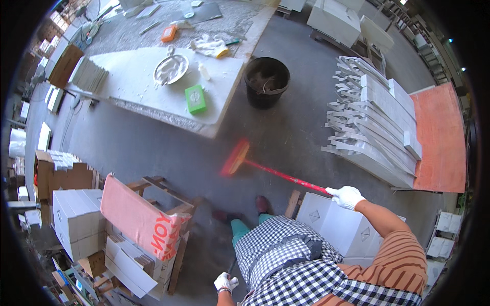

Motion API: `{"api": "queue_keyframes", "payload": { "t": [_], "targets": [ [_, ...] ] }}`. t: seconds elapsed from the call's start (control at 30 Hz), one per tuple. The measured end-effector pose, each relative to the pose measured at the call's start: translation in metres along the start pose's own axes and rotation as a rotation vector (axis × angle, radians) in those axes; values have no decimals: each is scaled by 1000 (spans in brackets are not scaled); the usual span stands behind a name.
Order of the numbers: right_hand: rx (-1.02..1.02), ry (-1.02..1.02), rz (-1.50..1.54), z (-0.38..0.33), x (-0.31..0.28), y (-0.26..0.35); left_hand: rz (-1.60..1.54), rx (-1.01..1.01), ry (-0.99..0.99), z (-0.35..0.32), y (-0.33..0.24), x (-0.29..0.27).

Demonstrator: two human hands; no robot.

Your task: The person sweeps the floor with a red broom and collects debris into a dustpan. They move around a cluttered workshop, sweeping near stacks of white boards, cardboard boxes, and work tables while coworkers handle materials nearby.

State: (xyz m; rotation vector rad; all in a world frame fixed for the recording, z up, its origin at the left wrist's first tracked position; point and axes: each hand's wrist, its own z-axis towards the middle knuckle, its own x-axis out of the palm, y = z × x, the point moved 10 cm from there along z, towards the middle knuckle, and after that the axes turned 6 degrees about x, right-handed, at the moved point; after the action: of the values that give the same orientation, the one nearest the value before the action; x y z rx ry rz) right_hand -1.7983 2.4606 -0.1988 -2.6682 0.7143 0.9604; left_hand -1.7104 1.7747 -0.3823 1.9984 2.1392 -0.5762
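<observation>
My right hand (348, 198), in a white glove, grips the end of the red handle of a broom (286, 177). The broom head (236, 159), orange with red bristles, is on the grey floor in front of my feet and is smeared by motion. Low in the view, my left hand (225, 283), also white-gloved, is closed beside my apron. A thin dark stick (232, 265) reaches up from it, and its other end is hard to make out.
A worktable (148, 109) with a bowl (171, 69) and a green box (195, 99) stands ahead. Beside it is a black bucket (266, 81). White slabs (375, 122) lean at right. White cartons (76, 219) and a pink cloth (140, 211) are at left, more cartons (334, 224) at my right.
</observation>
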Motion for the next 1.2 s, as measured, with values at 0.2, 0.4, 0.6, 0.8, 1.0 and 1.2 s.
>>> {"api": "queue_keyframes", "payload": {
  "t": [0.2,0.4,0.6,0.8,1.0,1.2],
  "targets": [
    [-62,-190,114,47,-49,17,217,-158,122,1,17,21],
    [-17,-118,470,222,-74,93,448,-89,155,-20,-9,21],
    [-14,-46,389,156,39,50,475,-94,98,-25,-25,16],
    [207,176,342,-32,88,-45,508,-18,160,-18,-28,30],
    [139,206,240,-95,91,-34,660,82,223,-19,-28,33],
    [-236,43,152,45,83,102,711,125,250,-18,-32,28]
  ]
}}
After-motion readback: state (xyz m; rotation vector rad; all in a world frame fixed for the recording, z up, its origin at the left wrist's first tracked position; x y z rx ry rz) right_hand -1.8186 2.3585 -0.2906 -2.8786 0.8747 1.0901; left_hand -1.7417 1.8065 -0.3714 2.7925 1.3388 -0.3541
